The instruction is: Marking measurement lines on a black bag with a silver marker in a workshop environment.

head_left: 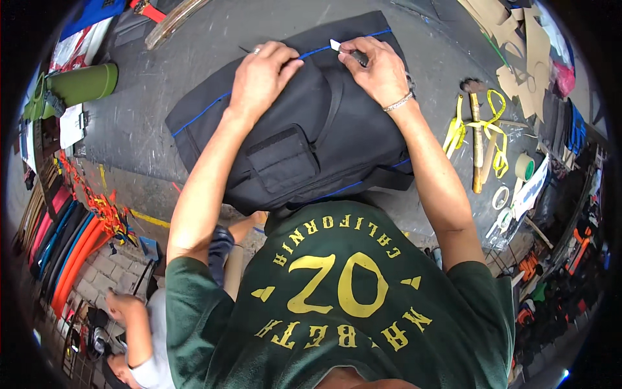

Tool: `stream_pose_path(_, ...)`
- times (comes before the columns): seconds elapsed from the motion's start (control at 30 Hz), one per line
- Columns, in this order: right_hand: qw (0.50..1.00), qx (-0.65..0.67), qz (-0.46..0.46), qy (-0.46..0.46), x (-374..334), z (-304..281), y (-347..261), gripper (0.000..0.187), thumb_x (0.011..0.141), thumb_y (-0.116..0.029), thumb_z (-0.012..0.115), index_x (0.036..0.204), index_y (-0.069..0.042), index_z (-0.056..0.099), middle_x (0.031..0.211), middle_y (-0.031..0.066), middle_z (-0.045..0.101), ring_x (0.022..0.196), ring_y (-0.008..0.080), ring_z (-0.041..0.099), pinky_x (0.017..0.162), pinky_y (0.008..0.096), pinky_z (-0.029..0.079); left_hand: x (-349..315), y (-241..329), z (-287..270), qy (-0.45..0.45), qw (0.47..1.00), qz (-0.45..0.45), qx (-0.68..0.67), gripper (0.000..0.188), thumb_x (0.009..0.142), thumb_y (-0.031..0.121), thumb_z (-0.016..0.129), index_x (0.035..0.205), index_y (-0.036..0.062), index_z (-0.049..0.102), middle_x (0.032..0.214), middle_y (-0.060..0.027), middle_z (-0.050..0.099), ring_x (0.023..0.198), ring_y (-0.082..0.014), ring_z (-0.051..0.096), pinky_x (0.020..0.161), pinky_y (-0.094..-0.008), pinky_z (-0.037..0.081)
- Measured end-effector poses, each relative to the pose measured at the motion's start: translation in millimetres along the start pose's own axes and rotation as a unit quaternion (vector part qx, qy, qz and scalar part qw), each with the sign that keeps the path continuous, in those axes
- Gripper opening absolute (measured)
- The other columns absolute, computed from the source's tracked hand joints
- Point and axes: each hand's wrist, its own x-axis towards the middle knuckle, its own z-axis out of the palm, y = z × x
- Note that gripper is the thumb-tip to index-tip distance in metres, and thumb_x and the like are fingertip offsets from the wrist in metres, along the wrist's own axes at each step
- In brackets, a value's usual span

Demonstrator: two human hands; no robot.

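A large black fabric bag (285, 110) with blue piping lies across the worktable in front of me, a flap pocket (283, 157) on its near side. My left hand (261, 76) bends its fingers over the bag's far edge, thumb and fingertips closed at the blue piping (315, 50). A thin dark tip (244, 49) shows beside its knuckles; I cannot tell what it is. Further right along the same piping, my right hand (377, 70) pinches a small white piece (335, 45) between thumb and fingers. The fabric beneath both palms is hidden.
Right on the table (149, 120) lie a hammer (477, 139), yellow straps (497, 159), tape rolls (523, 167) and brown cut-out pieces (518, 78). A green rolled item (84, 84) stands left. Below left, a person (133, 330) sits near hanging coloured strips (78, 259).
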Motion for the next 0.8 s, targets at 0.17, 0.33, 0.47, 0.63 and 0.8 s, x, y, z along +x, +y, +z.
stream_pose_path(0.17, 0.993, 0.019, -0.088, -0.073, 5.0, 3.4, -9.3, 0.020, 0.084, -0.020, 0.081, 0.103, -0.015, 0.077, 0.101, 0.0002, 0.075, 0.095, 0.0255, 0.067, 0.085, 0.0366, 0.055, 2.4, -0.7, 15.0, 0.027, 0.995, 0.066, 0.070, 0.016, 0.090, 0.025, 0.075, 0.100, 0.0119, 0.076, 0.100, -0.0003, 0.072, 0.092, -0.0229, 0.070, 0.083, -0.0347, 0.057)
stream_pose_path(0.33, 0.984, -0.014, -0.144, -0.101, 12.2, -1.6, -5.7, 0.018, 0.086, -0.022, 0.078, 0.101, -0.013, 0.077, 0.100, 0.0012, 0.073, 0.095, 0.0262, 0.068, 0.092, 0.0364, 0.053, 4.7, -2.5, 20.9, 0.014, 0.993, 0.079, 0.091, 0.012, 0.091, 0.024, 0.074, 0.097, 0.0133, 0.076, 0.095, 0.0011, 0.070, 0.088, -0.0209, 0.070, 0.078, -0.0332, 0.058)
stream_pose_path(0.47, 0.986, -0.017, -0.125, -0.106, 17.4, 0.8, -3.7, 0.016, 0.088, -0.022, 0.077, 0.101, -0.013, 0.077, 0.103, 0.0004, 0.073, 0.097, 0.0258, 0.069, 0.094, 0.0369, 0.053, 0.5, 0.9, 24.1, 0.046, 0.993, 0.058, 0.092, 0.013, 0.090, 0.024, 0.075, 0.097, 0.0131, 0.075, 0.093, 0.0011, 0.069, 0.084, -0.0214, 0.069, 0.076, -0.0339, 0.057)
stream_pose_path(0.63, 0.985, -0.030, -0.148, -0.087, 20.4, 1.7, -1.3, 0.019, 0.085, -0.020, 0.080, 0.103, -0.015, 0.078, 0.100, -0.0001, 0.073, 0.090, 0.0264, 0.067, 0.086, 0.0370, 0.055, -4.6, 11.9, 28.8, 0.076, 0.994, 0.016, 0.081, 0.013, 0.086, 0.023, 0.076, 0.093, 0.0138, 0.073, 0.091, 0.0012, 0.065, 0.087, -0.0211, 0.068, 0.079, -0.0354, 0.057)
stream_pose_path(0.8, 0.985, -0.042, -0.161, -0.038, 13.0, 10.2, -2.6, 0.019, 0.085, -0.020, 0.079, 0.102, -0.014, 0.078, 0.100, 0.0008, 0.071, 0.091, 0.0269, 0.066, 0.084, 0.0381, 0.056, -21.4, 26.1, 35.3, 0.069, 0.993, 0.059, 0.071, 0.022, 0.088, 0.024, 0.076, 0.108, 0.0160, 0.077, 0.110, 0.0038, 0.069, 0.107, -0.0217, 0.062, 0.095, -0.0394, 0.051)
